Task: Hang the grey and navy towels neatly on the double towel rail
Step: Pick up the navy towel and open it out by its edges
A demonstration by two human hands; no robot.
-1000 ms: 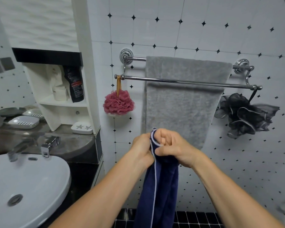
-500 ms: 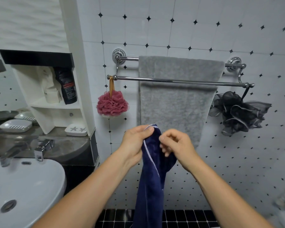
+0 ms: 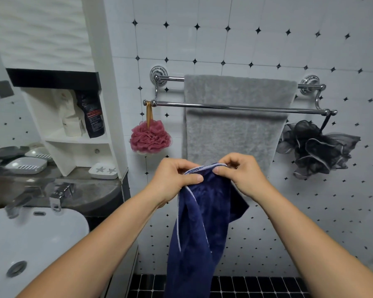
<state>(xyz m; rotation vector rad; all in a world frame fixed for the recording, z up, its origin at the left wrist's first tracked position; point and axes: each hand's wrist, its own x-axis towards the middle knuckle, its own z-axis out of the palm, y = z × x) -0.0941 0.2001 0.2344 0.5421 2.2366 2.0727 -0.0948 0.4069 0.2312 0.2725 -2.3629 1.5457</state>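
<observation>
A chrome double towel rail [image 3: 224, 106] is fixed to the tiled wall ahead. The grey towel [image 3: 233, 130] hangs flat over its back bar, behind the bare front bar. Below it, in front of me, the navy towel [image 3: 198, 222] with a pale trimmed edge hangs down bunched. My left hand [image 3: 172, 179] pinches its top edge on the left. My right hand [image 3: 241, 173] pinches the same edge on the right, a short stretch of hem held between the two.
A pink bath puff [image 3: 150, 137] hangs from the rail's left end and a black one [image 3: 319, 147] from its right end. A white basin [image 3: 30, 244] with a tap sits at lower left, beside a white shelf unit [image 3: 73, 134] holding bottles.
My hands have moved apart along the navy towel's top edge, spreading the hem that was bunched in one clump. The view has shifted slightly.
</observation>
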